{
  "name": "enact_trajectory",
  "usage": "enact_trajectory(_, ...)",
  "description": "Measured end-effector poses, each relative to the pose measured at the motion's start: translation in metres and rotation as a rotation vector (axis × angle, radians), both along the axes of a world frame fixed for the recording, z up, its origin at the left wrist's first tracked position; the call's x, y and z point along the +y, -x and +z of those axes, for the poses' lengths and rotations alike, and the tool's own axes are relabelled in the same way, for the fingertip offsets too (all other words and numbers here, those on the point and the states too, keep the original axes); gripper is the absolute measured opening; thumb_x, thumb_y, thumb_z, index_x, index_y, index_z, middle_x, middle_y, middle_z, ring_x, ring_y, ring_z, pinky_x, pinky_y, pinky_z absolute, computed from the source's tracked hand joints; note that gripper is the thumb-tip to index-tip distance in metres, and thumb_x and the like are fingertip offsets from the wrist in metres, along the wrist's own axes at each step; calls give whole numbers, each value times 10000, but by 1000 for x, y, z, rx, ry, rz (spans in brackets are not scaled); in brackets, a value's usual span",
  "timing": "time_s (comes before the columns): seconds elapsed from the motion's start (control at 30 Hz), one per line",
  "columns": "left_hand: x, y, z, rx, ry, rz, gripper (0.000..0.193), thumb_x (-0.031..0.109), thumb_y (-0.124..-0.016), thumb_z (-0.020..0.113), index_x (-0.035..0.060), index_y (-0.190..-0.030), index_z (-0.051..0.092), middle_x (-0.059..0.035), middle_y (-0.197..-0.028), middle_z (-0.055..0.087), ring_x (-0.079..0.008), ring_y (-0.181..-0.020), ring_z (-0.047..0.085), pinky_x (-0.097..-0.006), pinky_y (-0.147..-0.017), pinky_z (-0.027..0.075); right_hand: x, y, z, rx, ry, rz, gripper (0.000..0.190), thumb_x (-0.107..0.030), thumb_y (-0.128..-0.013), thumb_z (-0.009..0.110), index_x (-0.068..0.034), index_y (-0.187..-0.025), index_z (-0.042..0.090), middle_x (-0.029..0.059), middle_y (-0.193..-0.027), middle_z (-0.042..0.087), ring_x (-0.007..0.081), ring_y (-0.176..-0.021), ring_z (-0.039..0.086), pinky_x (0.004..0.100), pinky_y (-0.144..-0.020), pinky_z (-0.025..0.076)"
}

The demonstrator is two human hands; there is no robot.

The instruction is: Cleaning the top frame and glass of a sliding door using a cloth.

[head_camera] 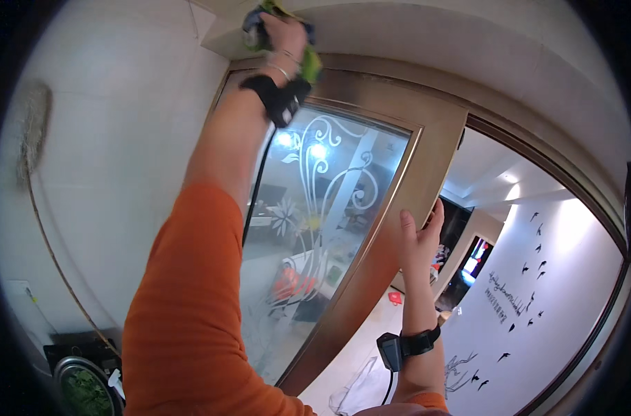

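My left hand (287, 39) is raised to the top of a brown-framed door (341, 86) and grips a crumpled cloth (311, 65) in green, yellow and dark blue. Blur softens this hand and the cloth; whether the cloth touches the frame or the wall above cannot be told. Lower and to the right, my right hand (422, 236) holds the door's upright edge, thumb on the near face and fingers curled round the side. Between the hands lies the glass panel (315, 208), etched with white scrolls and flowers.
Against the left wall leans a long-handled duster (37, 125). Below it stands a round, dark-rimmed container (81, 387) holding greens. Through the doorway at right appear a white wall (549, 291) with bird decals and a light floor with a crumpled translucent sheet (354, 387).
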State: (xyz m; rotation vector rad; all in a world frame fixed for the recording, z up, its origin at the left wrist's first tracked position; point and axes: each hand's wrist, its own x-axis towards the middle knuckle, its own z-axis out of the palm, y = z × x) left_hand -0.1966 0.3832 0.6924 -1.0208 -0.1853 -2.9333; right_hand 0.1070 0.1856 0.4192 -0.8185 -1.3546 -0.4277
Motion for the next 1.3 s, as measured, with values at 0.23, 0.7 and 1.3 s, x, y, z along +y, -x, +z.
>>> enact_trajectory(0.23, -115, -197, -92, 723, -284, 307, 345, 262, -873, 485, 25, -1119, 533, -233, -1064, 578, -394, -926, 572, -462, -793, 463, 3, -14, -1, -19, -33, 6, 664, -102, -827, 642, 42, -1345, 252, 160, -1179, 478, 224, -1089, 503, 311, -904, 417)
enact_trajectory(0.7, 104, -35, -67, 490, 508, 392, 369, 370, -917, 325, 118, -1136, 483, -224, -1092, 582, -408, -1014, 556, -510, -896, 406, -6, -8, -1, -2, 44, 44, 628, -145, -848, 621, 18, -1345, 273, 140, -1209, 472, 216, -1087, 488, 310, -896, 414)
enact_trajectory(1.3, -28, -141, -168, 804, -130, 650, 161, 77, -745, 499, 16, -851, 603, -212, -895, 609, -372, -833, 582, -457, -753, 459, -7, -1, -3, -1, 67, -25, 607, -219, -875, 597, -6, -1352, 290, 159, -1210, 498, 220, -1087, 512, 315, -912, 401)
